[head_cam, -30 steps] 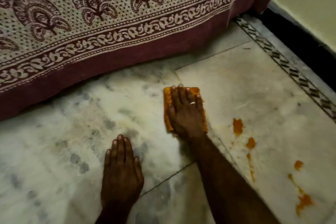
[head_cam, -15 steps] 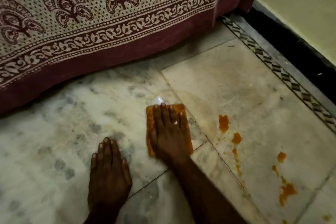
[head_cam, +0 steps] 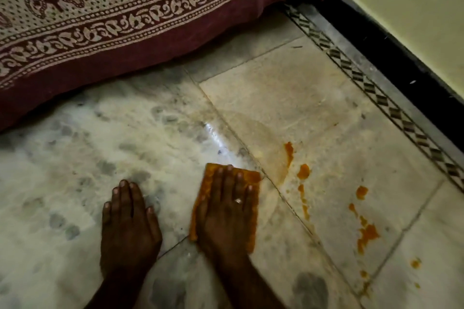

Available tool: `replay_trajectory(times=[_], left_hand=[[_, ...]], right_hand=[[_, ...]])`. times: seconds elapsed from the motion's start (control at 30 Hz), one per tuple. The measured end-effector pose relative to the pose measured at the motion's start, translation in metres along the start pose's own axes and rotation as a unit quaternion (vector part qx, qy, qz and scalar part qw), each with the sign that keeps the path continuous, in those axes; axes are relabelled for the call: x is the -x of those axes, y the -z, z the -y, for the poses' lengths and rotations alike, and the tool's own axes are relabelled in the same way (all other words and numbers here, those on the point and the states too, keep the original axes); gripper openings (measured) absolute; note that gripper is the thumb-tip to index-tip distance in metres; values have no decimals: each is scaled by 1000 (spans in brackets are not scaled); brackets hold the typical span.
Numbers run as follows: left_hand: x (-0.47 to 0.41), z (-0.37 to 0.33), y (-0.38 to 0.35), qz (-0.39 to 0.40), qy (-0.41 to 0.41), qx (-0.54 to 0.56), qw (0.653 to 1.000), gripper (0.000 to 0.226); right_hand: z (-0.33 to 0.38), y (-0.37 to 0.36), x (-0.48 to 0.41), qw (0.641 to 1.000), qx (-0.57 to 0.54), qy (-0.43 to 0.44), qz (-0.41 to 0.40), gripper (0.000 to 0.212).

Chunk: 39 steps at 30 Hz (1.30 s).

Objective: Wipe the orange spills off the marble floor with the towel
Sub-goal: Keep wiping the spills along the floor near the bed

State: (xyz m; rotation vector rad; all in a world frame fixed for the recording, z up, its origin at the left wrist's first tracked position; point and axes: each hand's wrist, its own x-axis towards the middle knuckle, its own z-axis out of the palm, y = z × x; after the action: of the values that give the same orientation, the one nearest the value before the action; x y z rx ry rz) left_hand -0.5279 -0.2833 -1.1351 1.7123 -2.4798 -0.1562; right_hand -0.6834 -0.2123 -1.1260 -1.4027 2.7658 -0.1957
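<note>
My right hand point(head_cam: 226, 211) lies flat, fingers together, pressing a folded orange-stained towel point(head_cam: 252, 177) onto the marble floor point(head_cam: 150, 138); a ring shows on one finger. My left hand point(head_cam: 129, 226) rests palm down on the bare floor to the left, holding nothing. Orange spills point(head_cam: 366, 233) trail over the tile to the right of the towel, with drops point(head_cam: 303, 172) near it and a smear point(head_cam: 289, 152) above. A wet, shiny streak point(head_cam: 216, 138) runs up from the towel.
A patterned maroon and cream bedcover point(head_cam: 125, 25) hangs to the floor along the top. A black-and-white patterned tile border point(head_cam: 381, 98) and a black skirting point(head_cam: 401, 57) run along the cream wall point(head_cam: 414, 7) at right.
My right hand has slid the towel back toward me over the floor, leaving a wet streak. My left hand stays planted on the marble. The view has shifted.
</note>
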Motion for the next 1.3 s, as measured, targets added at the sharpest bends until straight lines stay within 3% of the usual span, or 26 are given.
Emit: replay_trajectory(times=[0.23,0.3,0.4,0.47,0.6,0.67,0.7,0.77,0.83,0.93,1.1,1.3], left_hand=[[-1,2,2,27,11,1,1000,64],[-3,1,2,36,9,11,999,65],[-5,0,-3,38,12,18,999,66],[-5,0,-4,33,4,15,999,66],[-1,-1,0,-3,17,25,1000,65],[-9,-22,0,-23,39,49,998,66],[-16,-40,-1,-33,6,55,998,63],[-37,-90,-14,-36,-138,41,989,53],[-66,-139,-26,1,-200,63,978,54],[-90,-186,-35,47,-201,73,976,59],[-88,-189,-43,43,-235,28,971,62],[-84,-193,-41,29,-232,12,972,60]], right_hand=[[-16,5,-75,998,-21,63,22,67],[-37,5,-71,999,-8,36,16,68],[-61,12,-36,997,-1,-78,-3,67],[-49,13,-5,994,-4,-111,-17,66],[-30,3,-1,999,-26,26,-28,67],[-41,1,-31,997,-39,58,-27,66],[-47,0,-46,997,-36,56,-32,65],[-57,-3,-78,998,-30,38,-41,63],[-73,-2,-106,999,-25,11,-47,61],[-115,0,-127,995,-32,-63,-76,61],[-159,11,-86,984,-8,-164,-72,61],[-142,22,15,966,5,-255,-43,65]])
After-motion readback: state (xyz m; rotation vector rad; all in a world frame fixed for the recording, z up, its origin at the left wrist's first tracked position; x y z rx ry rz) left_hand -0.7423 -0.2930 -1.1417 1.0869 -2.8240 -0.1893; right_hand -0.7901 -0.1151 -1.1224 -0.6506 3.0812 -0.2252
